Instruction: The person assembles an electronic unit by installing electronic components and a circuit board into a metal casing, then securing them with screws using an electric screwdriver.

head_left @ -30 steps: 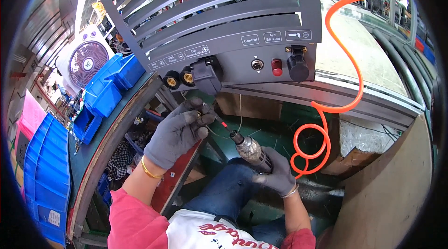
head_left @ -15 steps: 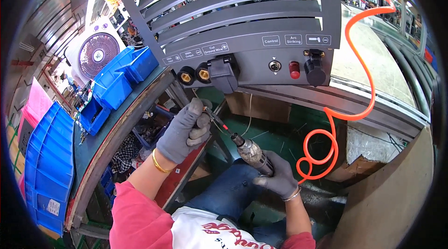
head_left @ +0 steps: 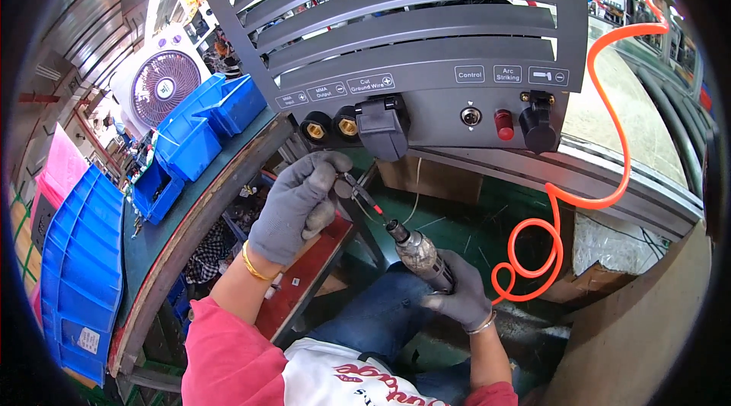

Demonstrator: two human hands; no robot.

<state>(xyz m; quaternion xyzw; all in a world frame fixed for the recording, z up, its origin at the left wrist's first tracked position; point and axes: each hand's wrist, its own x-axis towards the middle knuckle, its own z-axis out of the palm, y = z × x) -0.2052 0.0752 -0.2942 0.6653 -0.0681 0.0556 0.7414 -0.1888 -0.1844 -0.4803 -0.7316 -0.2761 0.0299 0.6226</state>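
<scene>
My right hand (head_left: pixel 459 292), in a grey glove, is wrapped round a power screwdriver (head_left: pixel 420 257) with a worn metal body. A long thin bit with a red band (head_left: pixel 378 210) points from its nose up toward my left hand. My gloved left hand (head_left: pixel 298 204) is closed, thumb and fingertips pinched at the far end of the bit. Whatever small piece lies between those fingertips is too hidden to name. Just above the hands stands a dark grey slatted machine panel (head_left: pixel 426 79), with two brass-centred sockets (head_left: pixel 331 127), a black covered socket (head_left: pixel 383 128) and a red knob (head_left: pixel 504 124).
An orange coiled hose (head_left: pixel 601 101) hangs at the right and loops down beside my right hand. Blue bins (head_left: pixel 186 149) and a white fan (head_left: pixel 164 82) stand on the left bench. A red shelf (head_left: pixel 308 273) lies below my left hand, cardboard boxes (head_left: pixel 434 178) beneath the panel.
The panel, hose and both hands appear slightly farther right in the picture. My left fingers have shifted a little at the bit's end; the grip on the screwdriver looks the same.
</scene>
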